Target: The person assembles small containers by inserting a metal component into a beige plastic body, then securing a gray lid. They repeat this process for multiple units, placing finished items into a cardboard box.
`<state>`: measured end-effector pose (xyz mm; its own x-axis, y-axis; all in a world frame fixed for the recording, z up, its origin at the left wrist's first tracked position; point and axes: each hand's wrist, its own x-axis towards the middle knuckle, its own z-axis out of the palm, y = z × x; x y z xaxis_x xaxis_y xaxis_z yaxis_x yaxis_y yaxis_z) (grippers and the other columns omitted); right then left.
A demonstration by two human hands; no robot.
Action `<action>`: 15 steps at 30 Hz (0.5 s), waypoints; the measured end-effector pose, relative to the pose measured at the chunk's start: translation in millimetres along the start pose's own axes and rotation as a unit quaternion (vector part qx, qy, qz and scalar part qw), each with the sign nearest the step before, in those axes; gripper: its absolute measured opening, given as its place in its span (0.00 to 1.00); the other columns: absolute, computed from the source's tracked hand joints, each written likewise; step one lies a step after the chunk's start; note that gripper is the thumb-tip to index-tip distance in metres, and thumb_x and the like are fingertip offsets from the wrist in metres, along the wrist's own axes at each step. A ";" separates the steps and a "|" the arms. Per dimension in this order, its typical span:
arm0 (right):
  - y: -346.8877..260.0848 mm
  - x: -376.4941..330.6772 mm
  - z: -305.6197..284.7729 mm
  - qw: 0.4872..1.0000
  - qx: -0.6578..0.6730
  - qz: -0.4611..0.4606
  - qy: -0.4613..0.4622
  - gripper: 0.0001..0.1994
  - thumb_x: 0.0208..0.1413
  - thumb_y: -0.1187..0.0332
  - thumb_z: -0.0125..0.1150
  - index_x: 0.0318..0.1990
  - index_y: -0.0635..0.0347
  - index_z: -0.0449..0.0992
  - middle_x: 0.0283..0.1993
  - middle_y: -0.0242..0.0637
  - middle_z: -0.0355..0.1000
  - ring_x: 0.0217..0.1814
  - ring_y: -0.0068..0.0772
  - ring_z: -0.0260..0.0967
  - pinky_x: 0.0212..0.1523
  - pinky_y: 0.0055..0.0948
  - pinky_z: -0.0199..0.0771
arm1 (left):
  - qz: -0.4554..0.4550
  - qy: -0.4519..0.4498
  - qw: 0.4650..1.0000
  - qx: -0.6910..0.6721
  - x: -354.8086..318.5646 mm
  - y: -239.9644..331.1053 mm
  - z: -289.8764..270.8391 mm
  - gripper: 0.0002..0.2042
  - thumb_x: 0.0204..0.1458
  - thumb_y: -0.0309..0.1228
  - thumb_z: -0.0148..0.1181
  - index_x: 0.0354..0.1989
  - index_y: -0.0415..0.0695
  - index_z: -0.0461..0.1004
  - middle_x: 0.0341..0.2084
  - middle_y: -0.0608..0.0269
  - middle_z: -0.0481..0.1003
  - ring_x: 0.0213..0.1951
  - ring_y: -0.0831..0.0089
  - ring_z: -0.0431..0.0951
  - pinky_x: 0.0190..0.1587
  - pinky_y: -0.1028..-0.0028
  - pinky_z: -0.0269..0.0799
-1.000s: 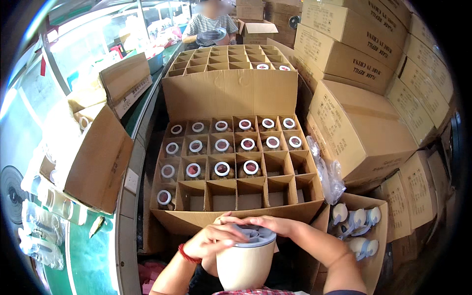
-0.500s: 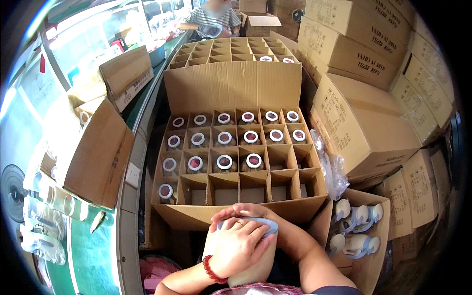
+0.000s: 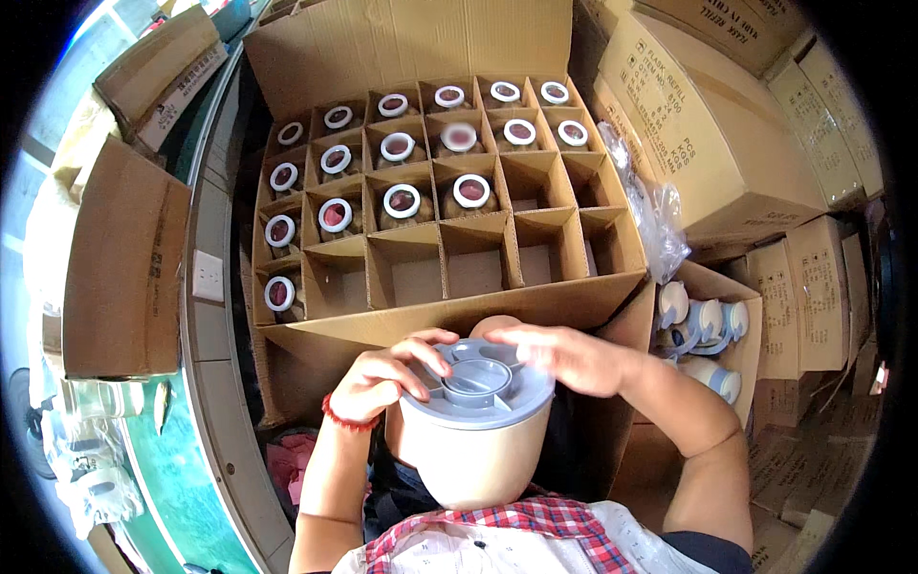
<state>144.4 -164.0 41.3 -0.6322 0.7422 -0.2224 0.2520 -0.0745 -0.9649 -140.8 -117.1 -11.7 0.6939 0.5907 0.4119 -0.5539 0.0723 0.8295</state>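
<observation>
A cream tapered container (image 3: pixel 478 459) stands against my front, topped by a grey-blue round end piece (image 3: pixel 516 407) with a raised ring in its middle. My left hand (image 3: pixel 378 378) grips the left side of this piece, with thumb and fingertips curled onto its surface. Over the right edge is my right hand (image 3: pixel 574 359), its fingers stretched out and the tips blurred; whether they touch the piece I cannot tell. Just beyond is a large divided carton (image 3: pixel 478 311), its cells partly filled with upright bottles that have white rings and dark reddish centres, like this flask refill (image 3: pixel 471 191).
To the right an open carton (image 3: pixel 703 273) holds several cream and blue-grey flask tops (image 3: pixel 706 316). Clear plastic wrap (image 3: pixel 665 225) hangs between cartons. Stacked cartons (image 3: pixel 717 134) rise at the right. On the left are a green bench (image 3: pixel 191 488) and a brown carton (image 3: pixel 124 268).
My hands have parted from lying crossed over the container's top, uncovering the grey-blue piece. The view has tilted down, and the person at the far end is out of sight.
</observation>
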 end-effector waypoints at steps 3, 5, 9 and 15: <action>31.2 38.7 -9.3 0.940 0.335 0.064 0.017 0.33 0.68 0.47 0.37 0.67 0.69 0.57 0.68 0.53 0.59 0.70 0.42 0.57 0.71 0.36 0.52 | -0.101 0.123 0.968 0.195 15.8 46.5 44.0 0.13 0.57 0.38 0.57 0.38 0.41 0.81 0.44 0.53 0.77 0.54 0.53 0.72 0.61 0.50 0.59; 58.5 84.5 2.6 0.838 0.528 -0.018 -0.139 0.32 0.68 0.48 0.40 0.66 0.70 0.57 0.67 0.53 0.60 0.70 0.41 0.57 0.71 0.36 0.54 | -0.111 0.074 0.902 0.411 38.0 68.1 78.6 0.11 0.53 0.35 0.61 0.41 0.41 0.80 0.45 0.57 0.76 0.51 0.58 0.74 0.58 0.56 0.64; 58.5 120.8 28.8 0.800 0.536 -0.091 -0.252 0.25 0.67 0.59 0.42 0.62 0.71 0.63 0.65 0.51 0.63 0.67 0.40 0.61 0.70 0.35 0.55 | -0.090 0.056 0.769 0.631 61.6 59.8 115.3 0.09 0.48 0.33 0.66 0.37 0.46 0.81 0.38 0.66 0.78 0.46 0.65 0.77 0.56 0.60 0.66; 23.1 48.8 10.1 0.957 0.277 0.029 -0.086 0.29 0.69 0.52 0.38 0.61 0.73 0.64 0.64 0.48 0.64 0.68 0.38 0.59 0.69 0.31 0.54 | -0.022 -0.063 0.974 0.218 28.7 39.1 19.2 0.13 0.52 0.39 0.61 0.31 0.43 0.84 0.35 0.64 0.82 0.57 0.59 0.70 0.68 0.48 0.41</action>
<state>112.0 -136.2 6.7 -0.7527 0.6086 -0.2511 -0.1064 -0.4888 -0.8659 -133.7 -112.7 39.8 0.7780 0.4899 0.3934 -0.2943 -0.2690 0.9171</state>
